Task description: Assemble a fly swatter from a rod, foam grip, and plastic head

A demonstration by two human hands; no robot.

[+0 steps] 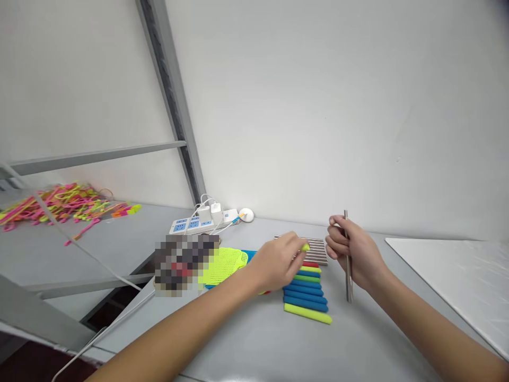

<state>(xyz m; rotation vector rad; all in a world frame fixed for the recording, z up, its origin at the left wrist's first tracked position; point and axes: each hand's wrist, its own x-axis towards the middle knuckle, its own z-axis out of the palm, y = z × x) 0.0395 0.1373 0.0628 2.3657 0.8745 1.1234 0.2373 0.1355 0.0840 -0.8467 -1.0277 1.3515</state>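
My left hand (280, 261) is closed on a yellow-green stick (305, 247), of which only the tip shows past the fingers. To the right, my right hand (353, 249) is wrapped round thin metal rods (349, 281), held nearly upright above the table; how many cannot be told. Below and beside my left hand lies a row of coloured sticks: several blue ones (305, 298), a yellow-green one (308, 313) nearest me and a red one (310, 264) at the far end. Behind them more metal rods (318, 250) lie side by side, partly hidden by my left hand.
Yellow-green mesh swatter heads (226, 265) lie left of my left hand, beside a blurred-out item (183, 262). A power strip (193, 225) with chargers and a white round device (247, 215) stand by the wall. Colourful strips (67, 204) pile far left; a white sheet (449, 270) lies right.
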